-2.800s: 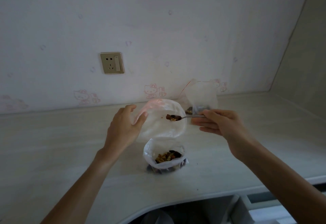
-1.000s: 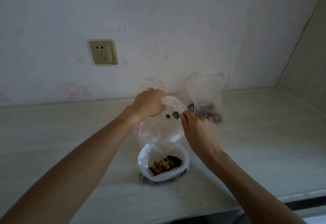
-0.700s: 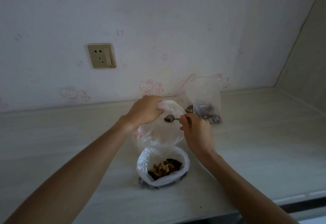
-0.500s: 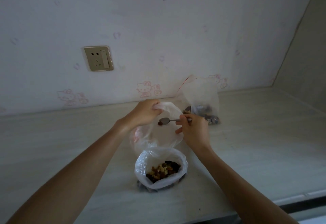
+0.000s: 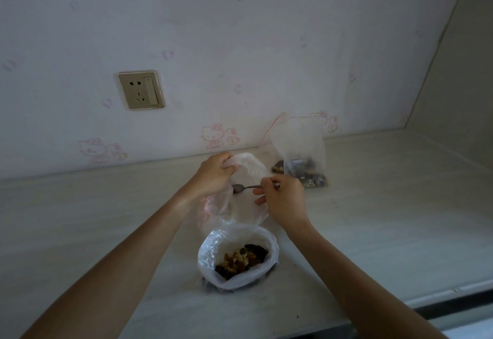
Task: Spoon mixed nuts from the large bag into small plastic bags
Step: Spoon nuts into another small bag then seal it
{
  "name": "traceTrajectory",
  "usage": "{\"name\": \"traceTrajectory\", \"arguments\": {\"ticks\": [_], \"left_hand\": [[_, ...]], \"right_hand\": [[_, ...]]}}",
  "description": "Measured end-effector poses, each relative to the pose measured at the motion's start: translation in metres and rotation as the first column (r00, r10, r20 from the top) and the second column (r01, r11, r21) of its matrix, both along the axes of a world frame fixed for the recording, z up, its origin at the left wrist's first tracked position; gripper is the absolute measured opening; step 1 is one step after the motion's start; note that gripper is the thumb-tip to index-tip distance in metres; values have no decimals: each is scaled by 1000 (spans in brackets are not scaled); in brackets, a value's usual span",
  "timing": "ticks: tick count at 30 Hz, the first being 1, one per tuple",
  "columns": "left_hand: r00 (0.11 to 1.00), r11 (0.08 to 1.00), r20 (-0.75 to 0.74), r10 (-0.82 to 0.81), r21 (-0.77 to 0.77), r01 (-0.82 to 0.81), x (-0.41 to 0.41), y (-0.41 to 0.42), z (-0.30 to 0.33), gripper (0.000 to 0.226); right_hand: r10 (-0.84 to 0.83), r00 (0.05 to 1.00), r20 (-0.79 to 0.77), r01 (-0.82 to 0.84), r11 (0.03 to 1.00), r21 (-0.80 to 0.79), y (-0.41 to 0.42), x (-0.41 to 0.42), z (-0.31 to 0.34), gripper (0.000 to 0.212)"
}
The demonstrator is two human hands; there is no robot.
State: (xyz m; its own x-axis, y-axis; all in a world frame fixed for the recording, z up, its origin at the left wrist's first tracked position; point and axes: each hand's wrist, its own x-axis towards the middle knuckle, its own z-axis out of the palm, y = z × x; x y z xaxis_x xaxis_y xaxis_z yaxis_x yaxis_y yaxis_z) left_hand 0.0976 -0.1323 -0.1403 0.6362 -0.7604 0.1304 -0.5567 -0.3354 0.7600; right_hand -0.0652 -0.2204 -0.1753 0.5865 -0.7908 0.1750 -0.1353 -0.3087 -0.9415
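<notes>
From the head camera, the left hand (image 5: 213, 171) grips the upper rim of a small plastic bag (image 5: 240, 199), fingers curled on the plastic and holding its mouth open above the desk (image 5: 80, 218). The right hand (image 5: 280, 197) pinches the handle of a spoon (image 5: 241, 187), whose bowl is inside the bag's mouth. The large bag (image 5: 237, 258), open with mixed nuts (image 5: 241, 260) in it, stands near the front edge of the desk. A zip bag (image 5: 298, 149) with some nuts stands by the back edge, against the wall (image 5: 240, 45)
</notes>
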Motion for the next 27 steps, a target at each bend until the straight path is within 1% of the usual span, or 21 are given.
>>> {"name": "traceTrajectory", "arguments": {"ticks": [3,4,7,12,15,18,20,22,24,25,27], "left_hand": [[994,999,-107,3,-45,-8,-2,1,-1,14],[993,999,-117,-5,-51,-1,-2,2,-1,13],[999,999,-29,-24,-36,23,-1,5,-2,15],[997,1000,79,-22,-13,23,3,11,-2,11],[992,1000,127,-11,-12,13,7,12,-3,11],[988,1000,155,15,-29,-11,11,11,-4,7],[988,999,150,24,-45,-18,12,11,-1,16],[993,998,118,24,-61,-17,9,14,5,32],[993,996,115,22,-84,-13,4,21,12,48],[991,995,133,20,-95,-8,1,25,16,53],[979,994,203,23,-109,-1,-8,38,25,54]], "right_hand": [[-7,1000,29,1,980,199,0,0,0,27],[-6,999,44,-6,961,275,-1,-1,1,26],[-8,998,67,-21,910,415,-4,-5,5,24],[16,994,107,-70,847,527,-6,-12,11,23],[21,991,135,-91,839,537,-8,-23,15,22],[51,982,183,-138,852,504,-12,-38,24,20],[77,976,204,-167,867,470,-15,-50,34,21],[113,967,227,-204,880,429,-16,-62,45,23],[140,960,243,-229,891,391,-14,-75,57,23],[152,957,247,-239,895,376,-12,-81,63,23],[185,950,252,-266,900,344,-9,-94,72,23]]}}
